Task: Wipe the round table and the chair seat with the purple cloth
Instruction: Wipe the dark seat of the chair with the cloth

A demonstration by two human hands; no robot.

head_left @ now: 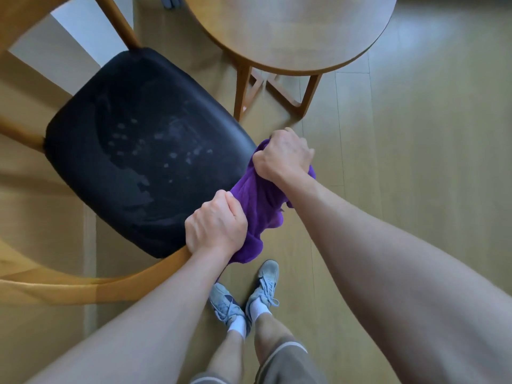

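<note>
Both hands, left hand (pixel 216 221) & right hand (pixel 282 155), fists clenched round purple cloth (pixel 257 200), bunching/wringing it beside smeared chair seat (pixel 144 145), prob. prepping next wipe.

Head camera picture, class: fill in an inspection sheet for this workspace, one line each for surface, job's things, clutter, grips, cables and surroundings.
Surface: black chair seat shows pale smudges and streaks; round table top is bare where visible.
Job's things: purple cloth is bunched between both hands, beside the seat's front corner, off the seat.
Clutter: nothing seen.
Grips: left hand and right hand each grip one end of the cloth, fingers curled.
Cables: nothing seen.
Surroundings: wooden floor; wooden chair frame; person's grey sneakers below the cloth.
</note>
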